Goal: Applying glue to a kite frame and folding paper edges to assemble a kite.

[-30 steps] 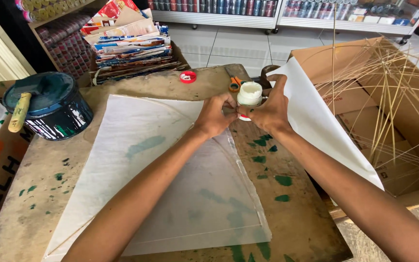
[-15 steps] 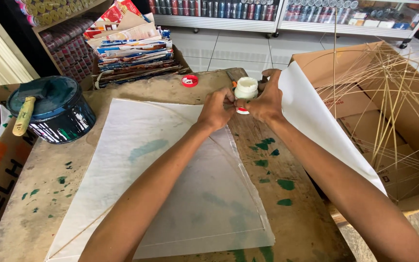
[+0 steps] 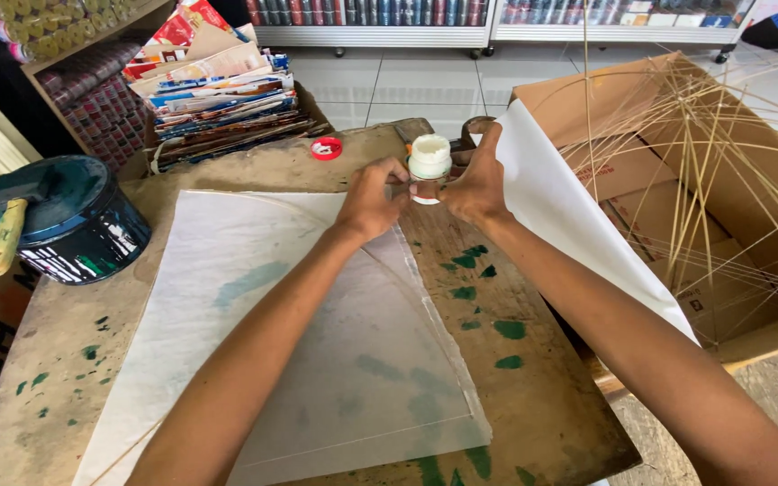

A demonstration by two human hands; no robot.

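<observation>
A small white pot (image 3: 429, 157) with a red base stands near the far edge of the worn wooden table (image 3: 533, 378). My left hand (image 3: 369, 200) curls against its lower left side. My right hand (image 3: 474, 187) wraps its lower right side, index finger raised against the corner of a white sheet (image 3: 578, 225) that hangs off the table's right edge. A large pale paper sheet (image 3: 317, 342) with a thin curved stick under it lies flat in front of me, under my left forearm. A red cap (image 3: 325, 148) lies left of the pot.
A dark paint tin (image 3: 65, 225) with a wooden-handled brush (image 3: 4, 238) sits at the left. Stacked magazines (image 3: 218, 90) lie at the back. A cardboard box (image 3: 722, 180) full of thin bamboo sticks stands at the right. Green paint spots mark the table.
Both hands stay together at the white pot, which has shifted a little left and farther away in view. The white sheet's corner stays at my right hand.
</observation>
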